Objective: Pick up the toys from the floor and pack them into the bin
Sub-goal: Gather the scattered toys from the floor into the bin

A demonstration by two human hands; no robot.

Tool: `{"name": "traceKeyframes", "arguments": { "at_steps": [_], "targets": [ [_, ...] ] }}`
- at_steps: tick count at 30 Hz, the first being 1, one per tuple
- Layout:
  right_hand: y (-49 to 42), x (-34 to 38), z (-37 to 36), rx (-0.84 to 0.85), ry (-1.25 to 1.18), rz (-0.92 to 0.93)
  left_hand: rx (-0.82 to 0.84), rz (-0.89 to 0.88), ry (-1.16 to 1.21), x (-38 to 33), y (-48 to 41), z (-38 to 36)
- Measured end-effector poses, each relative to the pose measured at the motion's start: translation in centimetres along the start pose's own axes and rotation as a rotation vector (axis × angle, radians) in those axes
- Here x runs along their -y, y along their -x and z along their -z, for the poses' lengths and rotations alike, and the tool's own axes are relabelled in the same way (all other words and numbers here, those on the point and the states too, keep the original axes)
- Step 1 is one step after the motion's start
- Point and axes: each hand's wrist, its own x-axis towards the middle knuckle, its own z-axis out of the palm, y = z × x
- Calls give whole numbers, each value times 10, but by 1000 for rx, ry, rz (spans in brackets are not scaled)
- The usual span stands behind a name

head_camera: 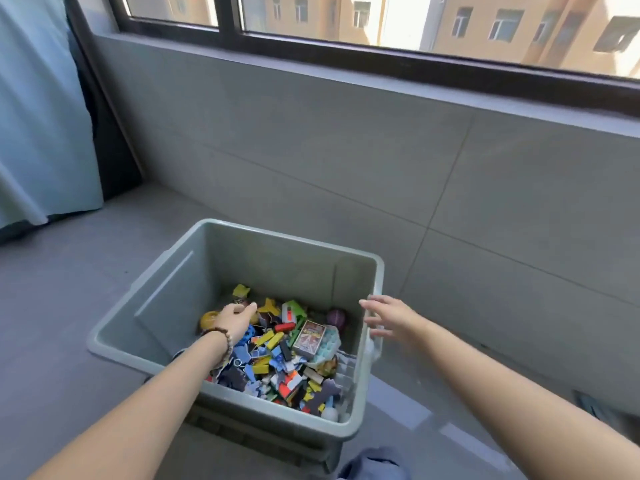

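A grey-green plastic bin (166, 306) stands on the grey floor, its bottom covered with several small toys: yellow, blue and red blocks (273, 355), a printed card box (309, 337), a purple ball (336, 318) and a yellow round toy (209, 319). My left hand (237, 320), with a bead bracelet on the wrist, reaches down inside the bin over the toys, fingers loosely curled; whether it holds anything is hidden. My right hand (388, 315) hovers with spread fingers at the bin's right rim, holding nothing.
A tiled grey wall (381, 161) with a dark-framed window rises just behind the bin. A pale blue curtain (38, 109) hangs at the left. A blue-clad knee (375, 465) shows at the bottom edge. Bare floor lies left and right of the bin.
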Motion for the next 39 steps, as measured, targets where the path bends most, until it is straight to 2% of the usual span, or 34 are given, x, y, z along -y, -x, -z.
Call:
{"name": "traceKeyframes", "arguments": {
  "at_steps": [4,8,12,16,22,28,32,35,39],
  "targets": [
    [23,1,95,-165,146,70,70,-240,-125,-60,17,-54],
    [62,-39,194,-358,464,46,143,-498,-263,-123,37,-138],
    [98,-111,274,-386,628,-121,297,-678,-340,-165,68,-244],
    [115,-197,326,-383,605,-295,477,-739,-514,-162,91,-350],
    [113,-320,357,-412,447,-396,663,-701,-806,-110,94,-467],
    [87,-417,344,-472,289,-362,816,-680,-793,-61,92,-557],
    [63,-449,333,-551,293,-280,832,-686,-740,-39,88,-599],
    [50,-460,333,-674,221,-237,826,-681,-733,-27,83,-616],
    [40,-460,334,-739,47,-192,755,-758,-688,-11,75,-622]
  ]
}}
